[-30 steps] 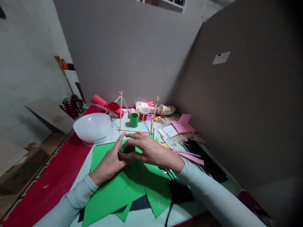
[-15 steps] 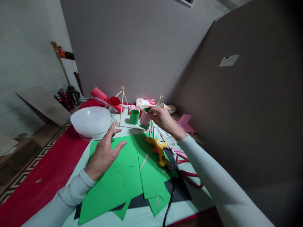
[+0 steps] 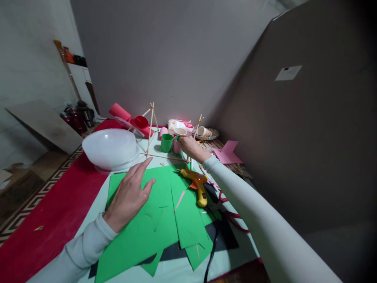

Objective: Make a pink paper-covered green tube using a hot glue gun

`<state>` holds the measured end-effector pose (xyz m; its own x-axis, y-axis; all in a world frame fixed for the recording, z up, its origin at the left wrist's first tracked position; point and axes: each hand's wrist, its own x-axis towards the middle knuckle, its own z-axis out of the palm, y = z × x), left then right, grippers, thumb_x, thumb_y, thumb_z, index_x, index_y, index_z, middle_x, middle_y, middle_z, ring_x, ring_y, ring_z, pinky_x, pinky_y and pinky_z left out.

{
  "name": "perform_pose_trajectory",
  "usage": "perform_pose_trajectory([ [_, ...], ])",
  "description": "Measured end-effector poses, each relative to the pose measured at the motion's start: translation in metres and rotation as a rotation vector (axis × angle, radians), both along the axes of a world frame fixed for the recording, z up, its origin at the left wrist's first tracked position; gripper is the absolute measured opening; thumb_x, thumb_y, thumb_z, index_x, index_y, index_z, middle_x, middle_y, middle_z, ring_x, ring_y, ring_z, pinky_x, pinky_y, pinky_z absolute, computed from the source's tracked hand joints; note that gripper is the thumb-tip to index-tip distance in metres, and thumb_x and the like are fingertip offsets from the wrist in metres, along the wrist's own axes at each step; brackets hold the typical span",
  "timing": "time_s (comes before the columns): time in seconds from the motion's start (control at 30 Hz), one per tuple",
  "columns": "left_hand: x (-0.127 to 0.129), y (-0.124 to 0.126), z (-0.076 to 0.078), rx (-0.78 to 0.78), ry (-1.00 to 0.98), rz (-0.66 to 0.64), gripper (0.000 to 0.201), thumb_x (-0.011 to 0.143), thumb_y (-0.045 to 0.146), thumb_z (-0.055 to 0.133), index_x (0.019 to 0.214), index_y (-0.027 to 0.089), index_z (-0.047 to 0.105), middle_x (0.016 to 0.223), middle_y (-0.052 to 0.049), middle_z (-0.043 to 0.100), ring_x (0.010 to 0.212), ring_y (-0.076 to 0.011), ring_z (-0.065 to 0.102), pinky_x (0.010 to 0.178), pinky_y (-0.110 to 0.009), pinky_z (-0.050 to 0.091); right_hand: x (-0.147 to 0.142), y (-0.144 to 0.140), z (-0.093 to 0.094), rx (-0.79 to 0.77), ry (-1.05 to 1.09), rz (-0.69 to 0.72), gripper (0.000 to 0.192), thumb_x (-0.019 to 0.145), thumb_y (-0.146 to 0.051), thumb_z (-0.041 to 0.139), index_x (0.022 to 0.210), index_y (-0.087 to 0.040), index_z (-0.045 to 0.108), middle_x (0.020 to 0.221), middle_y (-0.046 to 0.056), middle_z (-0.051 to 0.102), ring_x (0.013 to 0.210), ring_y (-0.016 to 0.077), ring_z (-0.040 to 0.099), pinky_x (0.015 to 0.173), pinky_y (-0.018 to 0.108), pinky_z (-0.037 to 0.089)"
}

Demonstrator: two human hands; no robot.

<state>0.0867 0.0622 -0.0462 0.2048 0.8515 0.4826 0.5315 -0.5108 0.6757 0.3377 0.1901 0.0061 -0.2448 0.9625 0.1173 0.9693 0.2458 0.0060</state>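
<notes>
My left hand (image 3: 129,194) lies flat with spread fingers on the green paper sheets (image 3: 147,232) and holds nothing. My right hand (image 3: 191,148) reaches to the back of the table, its fingertips pinched on a small green paper piece (image 3: 177,138) at the rim of a pink cup (image 3: 176,148). A green cup (image 3: 166,142) stands just left of the pink one. Both cups sit inside a wooden stick frame (image 3: 150,129). A yellow glue gun (image 3: 198,184) lies on the green paper below my right forearm.
An upturned white bowl (image 3: 110,148) sits at the left, by a red cloth (image 3: 44,212). A paper cup (image 3: 180,131), pink paper (image 3: 228,155) and red scissors (image 3: 231,215) lie at the back right. A black cable (image 3: 210,251) runs to the front edge. A brown board (image 3: 294,137) walls the right side.
My right hand left the green paper, carried the small green piece to the pink cup at the back, then sank lower onto it. The left hand flattened on the paper. The glue gun came into view.
</notes>
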Motion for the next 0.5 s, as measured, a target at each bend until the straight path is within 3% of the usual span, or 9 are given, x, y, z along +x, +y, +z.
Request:
perform_pose_trajectory([
  [0.23, 0.002, -0.004, 0.004, -0.051, -0.018, -0.023, 0.066, 0.087, 0.037, 0.055, 0.143, 0.003, 0.060, 0.143, -0.024, 0.065, 0.135, -0.0381, 0.060, 0.118, -0.059, 0.045, 0.002, -0.005, 0.008, -0.013, 0.065, -0.003, 0.039, 0.101, -0.038, 0.067, 0.133, -0.016, 0.063, 0.134, 0.012, 0.065, 0.113, 0.0253, 0.068, 0.095, 0.046, 0.060],
  [0.43, 0.001, 0.000, 0.003, -0.158, -0.137, -0.043, 0.072, 0.081, 0.040, 0.062, 0.144, 0.005, 0.059, 0.144, -0.024, 0.064, 0.137, -0.0413, 0.057, 0.121, -0.066, 0.036, 0.013, -0.032, 0.052, 0.059, 0.327, 0.025, 0.036, 0.101, -0.038, 0.066, 0.131, -0.018, 0.063, 0.132, 0.011, 0.066, 0.112, 0.0245, 0.068, 0.094, 0.046, 0.060],
  [0.5, 0.001, 0.002, 0.004, -0.230, -0.210, -0.062, 0.072, 0.079, 0.042, 0.067, 0.142, 0.007, 0.060, 0.144, -0.023, 0.064, 0.134, -0.0415, 0.059, 0.118, -0.066, 0.041, 0.014, -0.049, 0.067, 0.021, 0.457, 0.104, 0.024, 0.103, -0.034, 0.063, 0.111, -0.013, 0.071, 0.111, 0.009, 0.073, 0.100, 0.0224, 0.069, 0.091, 0.042, 0.058],
])
